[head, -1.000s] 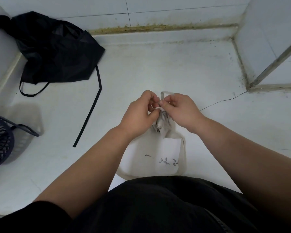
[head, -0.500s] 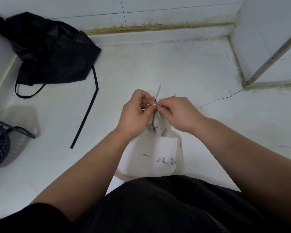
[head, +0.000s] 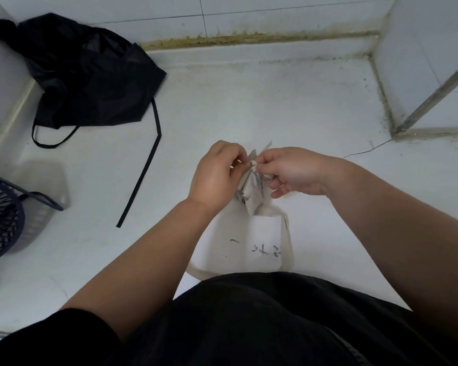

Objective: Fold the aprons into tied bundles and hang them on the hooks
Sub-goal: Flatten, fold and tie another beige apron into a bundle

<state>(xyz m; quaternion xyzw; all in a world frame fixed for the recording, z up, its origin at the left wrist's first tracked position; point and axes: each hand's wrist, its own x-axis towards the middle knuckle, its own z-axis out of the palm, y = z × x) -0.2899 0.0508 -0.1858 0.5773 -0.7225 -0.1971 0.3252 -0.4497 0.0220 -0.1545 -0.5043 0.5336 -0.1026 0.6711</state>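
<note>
Both hands, left hand (head: 217,175) and right hand (head: 294,171), pinch the knotted strap atop the white apron (head: 249,233), bunched, hanging below them.

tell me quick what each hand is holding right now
Left hand: closed, pinching the strap at the gathered top of the white apron.
Right hand: closed, pinching the same strap from the other side.

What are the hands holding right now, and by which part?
Both the left hand and right hand pinch the white apron by its thin tie, at the knot atop the gathered bundle.
</note>
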